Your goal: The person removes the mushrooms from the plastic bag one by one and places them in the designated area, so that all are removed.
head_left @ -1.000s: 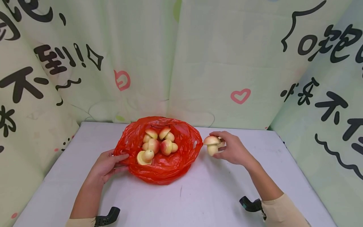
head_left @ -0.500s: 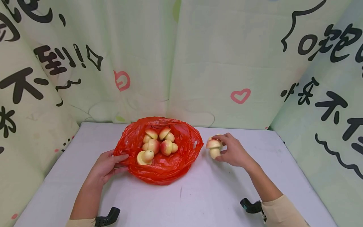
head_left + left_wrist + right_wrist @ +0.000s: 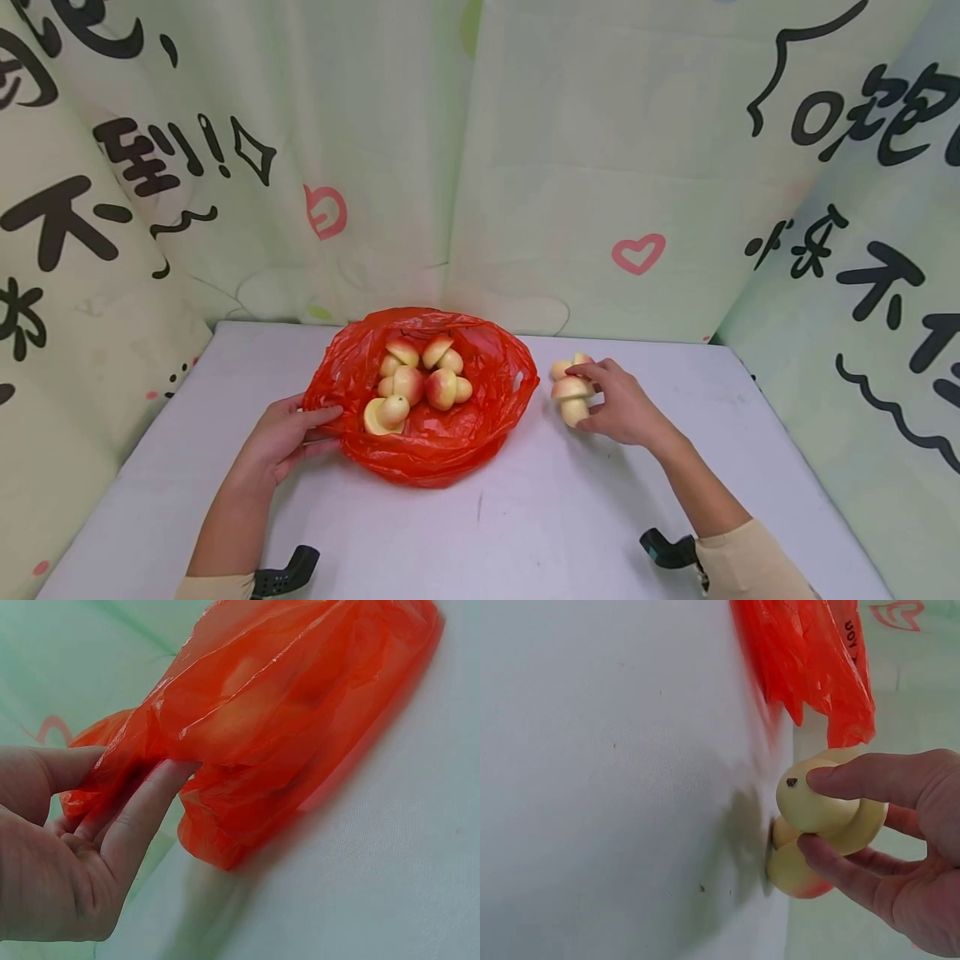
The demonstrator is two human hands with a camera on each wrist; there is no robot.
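Note:
A red plastic bag (image 3: pixel 480 425) lies with its mouth wide, several toy mushrooms (image 3: pixel 407 385) inside it. My left hand (image 3: pixel 281 437) pinches the bag's left rim between thumb and fingers; the left wrist view shows the thin film (image 3: pixel 247 735) folded between them. To the right of the bag, my right hand (image 3: pixel 618 404) grips a toy mushroom (image 3: pixel 574 402) with a pale stem and pinkish cap. In the right wrist view, thumb and fingers hold this mushroom (image 3: pixel 814 799) by its sides. Just behind it on the table is another mushroom (image 3: pixel 560 369), partly hidden by the hand.
The white table (image 3: pixel 480 542) ends at the back against a pale green printed curtain (image 3: pixel 540 167). More curtain encloses both sides. A black wrist device (image 3: pixel 288 571) sits at the left sleeve, and a similar device (image 3: pixel 667 550) at the right.
My right hand has moved slightly right and toward me, lowering the mushroom. The mushroom behind it has come into clearer view. My left hand and the bag have stayed put.

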